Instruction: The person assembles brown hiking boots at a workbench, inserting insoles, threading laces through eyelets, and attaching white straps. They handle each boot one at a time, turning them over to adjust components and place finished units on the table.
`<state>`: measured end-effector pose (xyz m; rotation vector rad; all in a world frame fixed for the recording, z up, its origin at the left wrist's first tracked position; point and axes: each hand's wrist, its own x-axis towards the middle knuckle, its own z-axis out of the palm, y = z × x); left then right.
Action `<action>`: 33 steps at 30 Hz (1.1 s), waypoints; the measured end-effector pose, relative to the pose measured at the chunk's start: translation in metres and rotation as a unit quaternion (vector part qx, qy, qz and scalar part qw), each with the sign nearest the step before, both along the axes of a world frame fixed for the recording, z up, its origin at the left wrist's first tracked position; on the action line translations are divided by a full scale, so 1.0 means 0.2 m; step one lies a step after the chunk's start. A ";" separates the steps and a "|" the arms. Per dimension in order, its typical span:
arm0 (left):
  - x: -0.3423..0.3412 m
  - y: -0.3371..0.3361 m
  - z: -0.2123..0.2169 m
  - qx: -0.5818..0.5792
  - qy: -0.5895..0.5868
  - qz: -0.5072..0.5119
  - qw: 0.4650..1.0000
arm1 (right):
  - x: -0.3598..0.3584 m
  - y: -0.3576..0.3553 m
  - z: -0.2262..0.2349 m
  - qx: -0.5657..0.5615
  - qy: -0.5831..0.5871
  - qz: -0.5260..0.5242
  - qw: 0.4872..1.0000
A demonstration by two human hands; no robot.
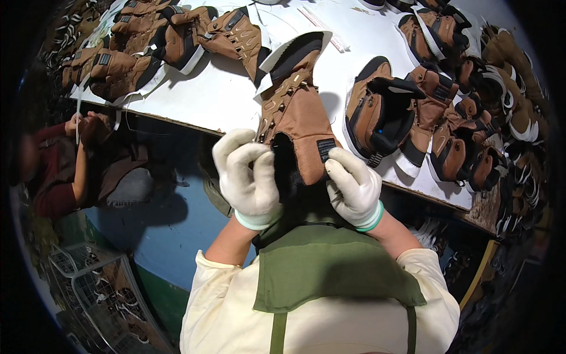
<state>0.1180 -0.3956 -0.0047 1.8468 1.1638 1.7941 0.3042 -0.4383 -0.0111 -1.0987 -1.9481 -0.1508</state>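
left hand [246, 177] grips boot [295, 112] collar | right hand [355, 187] grips too | opening hidden

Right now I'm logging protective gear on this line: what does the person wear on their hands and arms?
Both hands wear white knit gloves: the left hand has a pale green-edged cuff, the right hand a green-banded cuff. The forearms are bare between the gloves and the cream short sleeves. A green apron bib with green straps covers the chest. No markings show on the gloves.
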 end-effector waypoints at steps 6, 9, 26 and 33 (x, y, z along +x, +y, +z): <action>-0.11 -0.13 -0.02 0.150 0.046 -0.194 0.968 | 0.00 -0.01 0.00 -0.014 0.024 -0.007 1.000; -0.04 -0.20 0.02 0.030 0.139 -0.153 0.978 | -0.02 0.00 0.00 -0.015 0.033 -0.011 0.999; 0.09 -0.11 0.09 -0.279 0.024 -0.090 0.956 | -0.03 -0.07 0.02 -0.109 0.071 0.071 0.989; -0.02 -0.11 0.10 -0.422 -0.185 -0.191 0.867 | 0.02 -0.16 0.10 -0.280 0.150 0.173 0.932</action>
